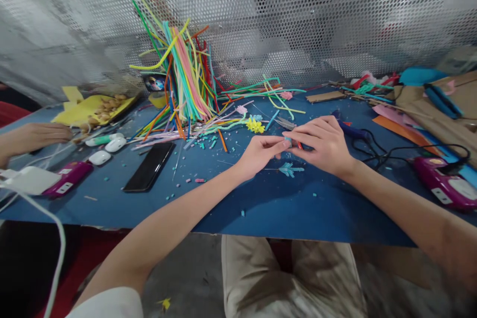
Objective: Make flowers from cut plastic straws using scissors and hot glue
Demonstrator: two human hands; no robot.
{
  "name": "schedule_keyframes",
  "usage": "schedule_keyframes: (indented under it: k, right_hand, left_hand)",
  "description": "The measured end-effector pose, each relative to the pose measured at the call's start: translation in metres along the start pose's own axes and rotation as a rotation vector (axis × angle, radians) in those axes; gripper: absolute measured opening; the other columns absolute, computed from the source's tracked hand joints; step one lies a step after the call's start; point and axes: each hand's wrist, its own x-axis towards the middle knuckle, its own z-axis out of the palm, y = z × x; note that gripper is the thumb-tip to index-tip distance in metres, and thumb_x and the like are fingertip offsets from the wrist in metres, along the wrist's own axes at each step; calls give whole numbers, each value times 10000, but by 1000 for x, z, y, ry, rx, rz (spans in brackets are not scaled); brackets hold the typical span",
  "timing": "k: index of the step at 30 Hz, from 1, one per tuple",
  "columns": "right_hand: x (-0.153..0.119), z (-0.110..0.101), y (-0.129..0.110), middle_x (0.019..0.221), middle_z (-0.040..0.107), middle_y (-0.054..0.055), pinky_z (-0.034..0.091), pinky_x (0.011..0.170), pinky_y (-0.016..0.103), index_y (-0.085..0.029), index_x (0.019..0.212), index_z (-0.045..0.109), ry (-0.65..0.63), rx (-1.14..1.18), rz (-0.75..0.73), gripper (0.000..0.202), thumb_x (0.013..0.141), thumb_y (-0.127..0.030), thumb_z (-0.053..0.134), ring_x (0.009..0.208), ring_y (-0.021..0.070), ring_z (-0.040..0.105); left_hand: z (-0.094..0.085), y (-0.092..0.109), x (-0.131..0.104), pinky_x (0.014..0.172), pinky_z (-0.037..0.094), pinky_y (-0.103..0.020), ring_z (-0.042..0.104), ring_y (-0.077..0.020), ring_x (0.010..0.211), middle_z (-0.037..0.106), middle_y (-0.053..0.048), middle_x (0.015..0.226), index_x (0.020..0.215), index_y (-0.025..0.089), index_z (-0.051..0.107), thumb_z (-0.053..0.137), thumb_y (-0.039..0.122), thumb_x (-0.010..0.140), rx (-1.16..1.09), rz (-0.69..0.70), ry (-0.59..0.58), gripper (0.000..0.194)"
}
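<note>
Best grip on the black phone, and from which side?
I'd pinch both long edges of the black phone near its near end, from above, wearer's side: it lies flat on the blue table, and pipe cleaners crowd its far end.

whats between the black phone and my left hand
The head view shows small cut bits and a thin strand on the blue tabletop between the phone and your left hand.

Blue table point(208, 208), glossy black phone point(149, 167), purple power strip point(443, 183).
</note>
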Motion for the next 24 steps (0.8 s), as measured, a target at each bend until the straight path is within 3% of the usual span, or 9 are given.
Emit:
schedule_keyframes:
  k: [5,9,12,15,18,24]
  right_hand:
    - [-2,1,6,1079,750,13,435,857,394,-316,1207,699,28,30,83,335,881,-393,707,895,188,670]
    - [-2,0,8,1020,748,44,504,819,390,-279,1214,702,48,187,296,294,934,-331,625,867,196,677]
    - [-4,2,12,1013,749,62,555,773,378,-238,1176,719,39,347,493,290,939,-335,584,818,196,687]
    - [-9,6,18,970,758,64,576,719,363,-214,1115,742,8,474,625,295,948,-358,545,738,182,690]
    - [-13,9,22,924,761,57,578,663,352,-203,1173,726,-36,555,657,349,968,-366,494,627,150,653]
    - [-12,9,23,1019,750,58,573,764,387,-212,1332,630,-142,493,542,415,992,-305,410,712,157,650]
  left_hand:
    - [-14,-2,8,564,378,-226,477,-86,565,682,-4,732,1019,198,770,602,546,905,266,76,76,403]
    - [-32,-4,15,714,432,-255,639,-137,788,760,-13,1000,1021,285,778,605,469,927,835,231,107,270]
    - [-42,-5,18,732,434,-270,675,-163,864,769,15,996,1030,339,771,628,452,919,1108,203,94,214]
    - [-46,-7,20,723,442,-280,683,-178,918,768,30,1022,1018,346,767,614,447,931,1201,169,43,204]
    - [-48,-9,22,761,460,-295,668,-198,1032,749,37,1120,1036,343,760,561,466,960,1217,194,16,246]
    - [-57,-2,26,772,463,-292,662,-159,879,744,10,1110,1074,297,741,543,400,977,1161,252,214,243]
